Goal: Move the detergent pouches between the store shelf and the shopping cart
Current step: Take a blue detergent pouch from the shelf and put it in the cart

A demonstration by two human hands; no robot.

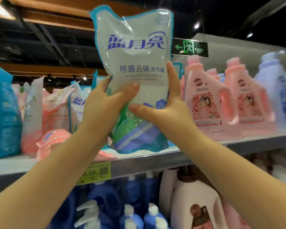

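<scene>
Both hands are up on the detergent pouch, held upright in front of the store shelf. The left hand grips its lower left edge, thumb across the front, fingers curled behind. The right hand clamps the lower right side, thumb pressing the front just under the left thumb. Beyond the left fingers, more pouches stand on the shelf; past the right fingers, pink bottles line up. A yellow price tag sits below the wrists.
</scene>
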